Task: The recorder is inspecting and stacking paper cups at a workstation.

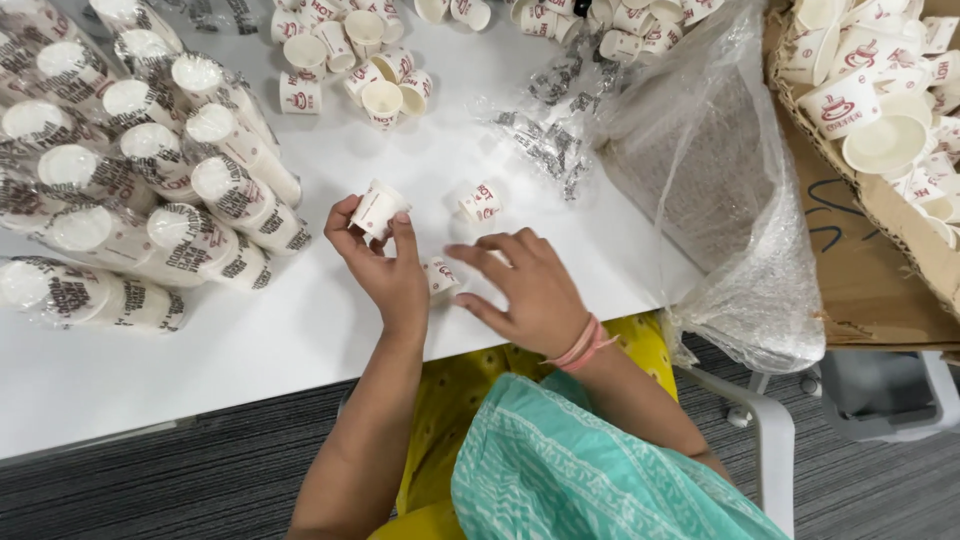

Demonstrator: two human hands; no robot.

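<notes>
My left hand (380,265) holds a small white paper cup (377,208) with red print, pinched between thumb and fingers above the white table (250,330). My right hand (525,290) hovers with fingers spread just right of another small cup (440,274) lying on the table between both hands. A third cup (481,202) lies on its side a little farther back.
Wrapped sleeves of stacked cups (130,170) pile up at the left. Loose cups (365,70) scatter along the far edge. A clear plastic bag (710,190) hangs off the table's right side beside a cardboard box (880,120) full of cups. A chair arm (770,430) is at lower right.
</notes>
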